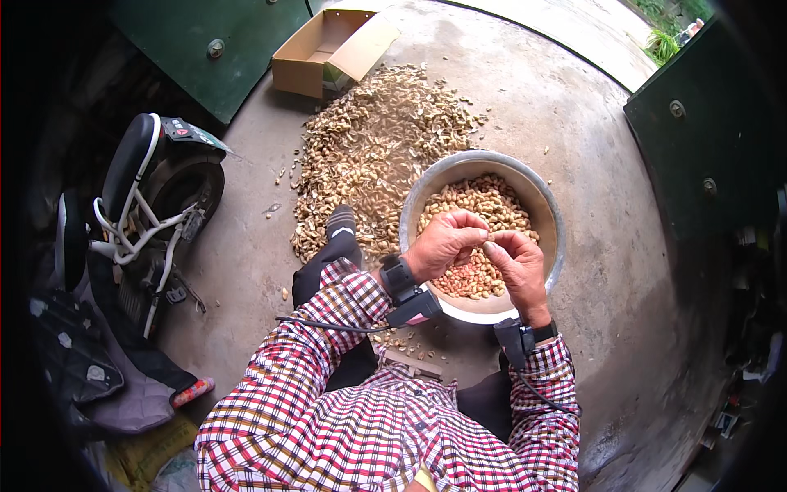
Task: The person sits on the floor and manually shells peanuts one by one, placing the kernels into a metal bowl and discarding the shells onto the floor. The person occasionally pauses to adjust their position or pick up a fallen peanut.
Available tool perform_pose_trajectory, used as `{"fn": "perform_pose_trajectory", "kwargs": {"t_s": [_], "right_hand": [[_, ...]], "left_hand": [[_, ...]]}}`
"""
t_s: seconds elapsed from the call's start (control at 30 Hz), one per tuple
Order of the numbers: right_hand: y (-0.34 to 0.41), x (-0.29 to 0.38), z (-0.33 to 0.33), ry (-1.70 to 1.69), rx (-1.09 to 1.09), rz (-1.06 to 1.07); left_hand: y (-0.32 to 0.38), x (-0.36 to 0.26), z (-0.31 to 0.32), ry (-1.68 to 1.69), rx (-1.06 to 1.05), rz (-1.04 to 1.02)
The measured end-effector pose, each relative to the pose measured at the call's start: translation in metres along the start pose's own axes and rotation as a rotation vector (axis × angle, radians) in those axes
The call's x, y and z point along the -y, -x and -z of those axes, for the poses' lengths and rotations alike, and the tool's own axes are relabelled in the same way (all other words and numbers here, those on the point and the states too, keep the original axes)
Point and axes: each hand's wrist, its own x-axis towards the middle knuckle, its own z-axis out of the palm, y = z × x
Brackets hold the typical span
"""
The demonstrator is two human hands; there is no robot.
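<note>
Over a round metal basin (558, 215), my left hand (439, 243) and my right hand (521, 265) meet fingertip to fingertip. Thumbs and forefingers pinch a small peanut (489, 237) between them, mostly hidden by the fingers. Unshelled peanuts (489, 200) fill the far part of the basin below. Reddish shelled peanut kernels (468, 280) lie in its near part, partly under my hands. Each wrist carries a strapped black device with a cable.
A wide heap of peanut shells (369, 154) covers the concrete floor left of the basin, against my shod foot (342, 222). Behind it sits an open cardboard box (298, 71). A white-framed scooter (138, 209) stands at left; green metal doors (688, 135) flank the opening.
</note>
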Motion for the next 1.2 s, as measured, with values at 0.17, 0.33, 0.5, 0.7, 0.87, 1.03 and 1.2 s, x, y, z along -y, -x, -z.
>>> {"fn": "perform_pose_trajectory", "kwargs": {"t_s": [0.17, 0.33, 0.5, 0.7, 0.87, 1.03, 1.2], "right_hand": [[0.000, -0.003, 0.002, -0.004, -0.004, -0.004], [0.000, -0.003, 0.002, 0.041, -0.007, -0.010], [-0.002, -0.014, 0.007, 0.303, 0.034, 0.138], [-0.002, -0.014, 0.007, 0.460, 0.014, 0.269], [0.000, -0.012, 0.004, 0.496, -0.032, 0.253], [0.000, -0.008, 0.002, 0.574, -0.037, 0.321], [-0.001, -0.003, 0.002, 0.567, -0.025, 0.320]], "left_hand": [[0.002, 0.001, 0.000, -0.001, -0.013, 0.027], [0.001, 0.002, 0.000, 0.002, -0.030, 0.037], [-0.001, 0.007, 0.004, -0.042, -0.007, 0.017], [0.000, 0.011, 0.007, -0.117, -0.001, -0.013], [0.001, 0.010, 0.006, -0.134, -0.033, -0.020], [0.000, 0.012, 0.009, -0.224, -0.024, -0.027], [-0.001, 0.010, 0.007, -0.252, -0.014, -0.043]]}}
